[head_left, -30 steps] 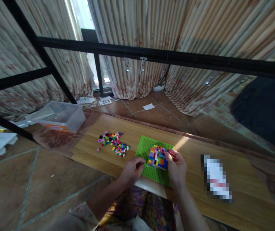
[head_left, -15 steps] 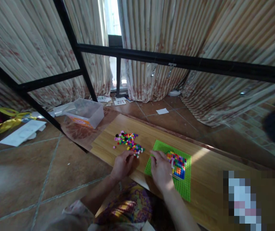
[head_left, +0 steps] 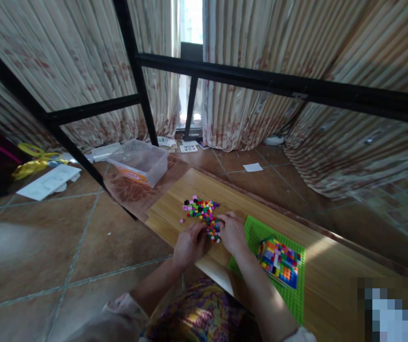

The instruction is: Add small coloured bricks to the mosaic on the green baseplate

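A loose pile of small toy bricks (head_left: 203, 209) in many colours lies on the wooden table. At its near left edge is my left hand (head_left: 189, 244), fingers curled and thumb drawn in; whatever they pinch is hidden. Reaching in from the right, my right hand (head_left: 233, 233) has its fingertips at the pile's right side, thumb and fingers apart. Under and beyond my right forearm lies a green studded baseplate (head_left: 296, 304). On it sits a multicoloured block of bricks (head_left: 278, 259) with a blue corner, partly covered by the forearm.
The long wooden table (head_left: 332, 285) runs toward the lower right. A clear plastic bin (head_left: 157, 166) with an orange label stands beyond its far left end. Black metal bars (head_left: 225, 69) cross in front of the curtains (head_left: 239, 114). Papers (head_left: 253, 167) lie on the tiled floor.
My right hand has left the baseplate and moved left to the brick pile, uncovering more of the brick block. My left hand stays by the pile. The view has shifted left.
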Available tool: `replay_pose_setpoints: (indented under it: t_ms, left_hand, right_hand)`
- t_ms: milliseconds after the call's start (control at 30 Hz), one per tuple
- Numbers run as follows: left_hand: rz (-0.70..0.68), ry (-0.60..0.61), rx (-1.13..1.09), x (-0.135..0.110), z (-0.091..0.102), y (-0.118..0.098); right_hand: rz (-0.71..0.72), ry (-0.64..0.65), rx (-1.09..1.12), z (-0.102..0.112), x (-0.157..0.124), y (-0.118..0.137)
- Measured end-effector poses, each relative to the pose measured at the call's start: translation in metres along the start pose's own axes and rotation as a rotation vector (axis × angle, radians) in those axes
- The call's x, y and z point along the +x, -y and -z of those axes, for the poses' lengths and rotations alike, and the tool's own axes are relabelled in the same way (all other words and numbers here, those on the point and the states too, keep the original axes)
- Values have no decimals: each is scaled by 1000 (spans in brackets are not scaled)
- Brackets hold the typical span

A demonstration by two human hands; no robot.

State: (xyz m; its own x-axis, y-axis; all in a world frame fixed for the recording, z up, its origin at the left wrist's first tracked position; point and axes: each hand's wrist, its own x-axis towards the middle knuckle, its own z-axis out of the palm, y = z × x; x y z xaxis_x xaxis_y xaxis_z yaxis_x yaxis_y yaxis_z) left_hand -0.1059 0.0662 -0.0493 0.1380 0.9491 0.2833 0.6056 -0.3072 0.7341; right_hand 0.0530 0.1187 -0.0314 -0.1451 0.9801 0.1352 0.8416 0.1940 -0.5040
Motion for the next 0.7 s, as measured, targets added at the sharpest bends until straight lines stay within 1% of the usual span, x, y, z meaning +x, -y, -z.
replay_pose_setpoints:
  t_ms: [133, 267, 467, 700]
  left_hand:
    - [7, 18, 11, 0, 1, -3]
    - [9, 51, 17, 1, 3, -7]
    - [6, 59, 21, 0, 3, -8]
    - [5, 45, 19, 0, 2, -7]
  right_hand:
    - [2, 24, 18, -2, 2, -7]
    - [-2, 32, 26, 1, -3, -11]
    - [-20, 3, 3, 2, -13, -11]
    - [-12, -17, -23, 3, -16, -13]
